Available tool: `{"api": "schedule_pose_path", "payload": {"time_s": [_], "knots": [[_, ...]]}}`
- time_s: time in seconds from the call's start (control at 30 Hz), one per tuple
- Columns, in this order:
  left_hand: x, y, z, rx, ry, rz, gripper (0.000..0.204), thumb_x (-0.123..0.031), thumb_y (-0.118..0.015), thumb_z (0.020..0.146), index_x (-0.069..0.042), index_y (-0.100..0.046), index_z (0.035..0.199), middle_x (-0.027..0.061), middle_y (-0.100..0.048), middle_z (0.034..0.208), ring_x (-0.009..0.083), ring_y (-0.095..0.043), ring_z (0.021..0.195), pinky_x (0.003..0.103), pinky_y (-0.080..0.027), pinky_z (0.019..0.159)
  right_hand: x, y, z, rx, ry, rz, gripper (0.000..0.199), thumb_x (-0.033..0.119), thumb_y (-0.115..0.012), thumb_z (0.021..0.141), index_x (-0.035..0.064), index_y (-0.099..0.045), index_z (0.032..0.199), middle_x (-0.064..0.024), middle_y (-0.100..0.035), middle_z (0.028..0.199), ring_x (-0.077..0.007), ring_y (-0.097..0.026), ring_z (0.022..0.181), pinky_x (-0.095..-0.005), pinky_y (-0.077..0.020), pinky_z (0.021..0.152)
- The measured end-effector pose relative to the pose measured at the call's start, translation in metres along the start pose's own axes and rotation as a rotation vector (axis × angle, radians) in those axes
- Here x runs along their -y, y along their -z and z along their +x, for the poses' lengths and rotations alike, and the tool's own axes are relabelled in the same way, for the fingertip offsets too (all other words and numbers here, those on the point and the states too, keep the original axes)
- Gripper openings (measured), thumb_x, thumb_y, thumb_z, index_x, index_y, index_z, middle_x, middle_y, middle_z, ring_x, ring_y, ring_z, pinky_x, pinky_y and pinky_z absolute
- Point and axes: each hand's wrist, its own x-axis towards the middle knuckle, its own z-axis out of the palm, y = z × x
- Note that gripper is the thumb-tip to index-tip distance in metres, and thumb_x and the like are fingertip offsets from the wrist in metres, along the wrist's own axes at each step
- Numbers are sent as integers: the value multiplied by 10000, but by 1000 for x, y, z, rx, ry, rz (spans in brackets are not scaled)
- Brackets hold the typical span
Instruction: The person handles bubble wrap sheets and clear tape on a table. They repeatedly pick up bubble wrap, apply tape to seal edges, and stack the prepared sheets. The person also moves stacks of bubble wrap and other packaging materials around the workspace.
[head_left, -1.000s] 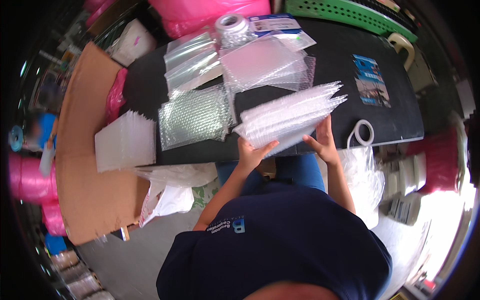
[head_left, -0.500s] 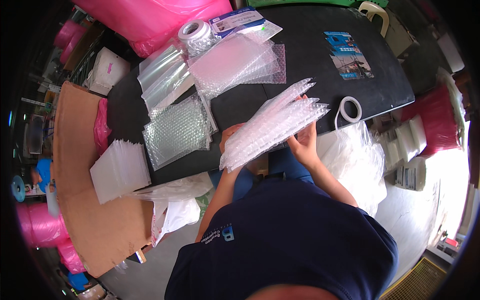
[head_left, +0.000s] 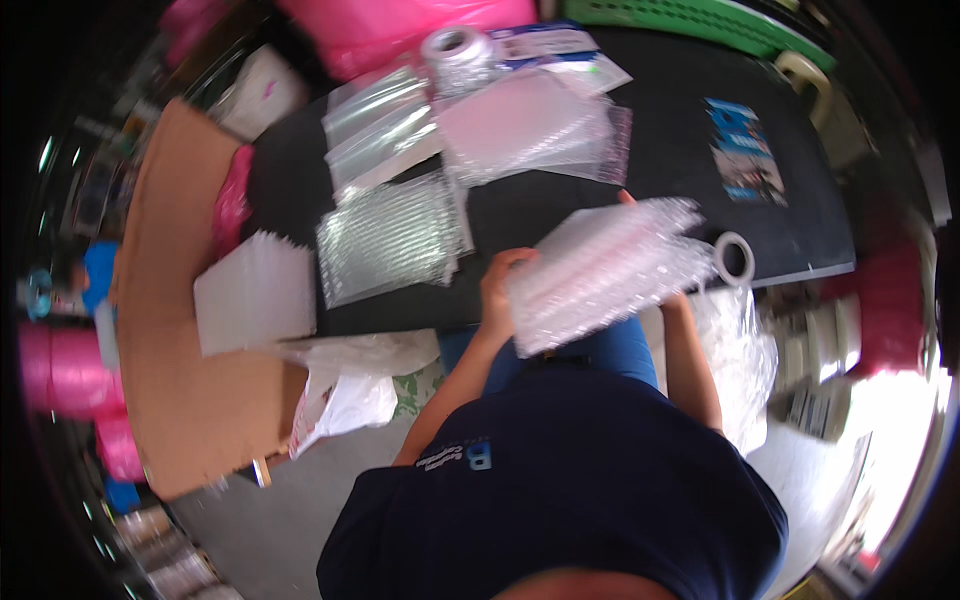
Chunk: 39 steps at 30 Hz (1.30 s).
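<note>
A thick stack of clear bubble-wrap pouches [head_left: 605,275] is held above the table's near edge, in front of my body. My left hand [head_left: 500,290] grips its left end, fingers running behind the stack. My right hand [head_left: 677,303] holds the right part from beneath; most of that hand is hidden by the pouches, and a fingertip shows at the far edge. The pouches are slightly smeared by motion and fan apart at their right ends. Just past those ends, a roll of white tape [head_left: 734,258] lies near the table's edge.
On the black table [head_left: 665,75] are silvery bubble pouches [head_left: 390,245], pinkish clear bubble sheets [head_left: 520,125], glossy clear film [head_left: 385,125] and a wrapped roll [head_left: 460,55]. A stack of white sheets [head_left: 255,295] stands on cardboard [head_left: 165,300] at left. Plastic bags hang below the near edge.
My hands have turned the pouch stack from a steep, narrow tilt to show more of its broad face. The left hand shows more beside it. The whole view has shifted.
</note>
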Motion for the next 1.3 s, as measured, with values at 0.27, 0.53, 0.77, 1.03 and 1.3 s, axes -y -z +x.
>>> {"api": "schedule_pose_path", "payload": {"time_s": [0.27,0.53,0.77,1.03,1.3], "knots": [[-37,9,1,2,92,-65,349,-87,-725,711,-12,-564,1011,95,-620,930,155,-597,852,292,-467,740,-17,4,16,-106,-152,-128,638,-4,-728,649,-3,-416,1206,-88,-504,1149,-187,-472,1076,-338,-356,940],[-65,46,-1,-134,474,-416,432,-147,-701,759,-13,-499,1117,87,-598,1002,135,-567,918,293,-462,794,-10,-23,18,125,-380,-143,667,191,-771,621,-33,-462,1168,-73,-574,1047,-166,-523,979,-314,-390,877],[-39,111,16,99,361,-103,466,-268,-658,794,-13,-475,1138,93,-528,1127,184,-496,1049,317,-408,884,-23,-31,9,-108,-312,25,710,81,-750,631,-2,-385,1234,-84,-517,1120,-214,-489,1035,-345,-371,910],[42,257,29,-352,898,1054,1072,-524,-800,479,-31,-319,1301,213,-389,1217,385,-372,1127,536,-353,893,-27,30,-14,-424,-418,510,538,269,-591,834,-2,-383,1249,-128,-458,1239,-280,-454,1123,-435,-344,971],[36,266,42,-273,1013,1150,1018,-492,-850,387,-62,-396,1190,219,-381,1205,377,-376,1140,487,-347,917,-75,40,-69,-586,-602,529,470,219,-569,859,-40,-397,1212,-168,-507,1165,-316,-503,1059,-466,-420,886]]}}
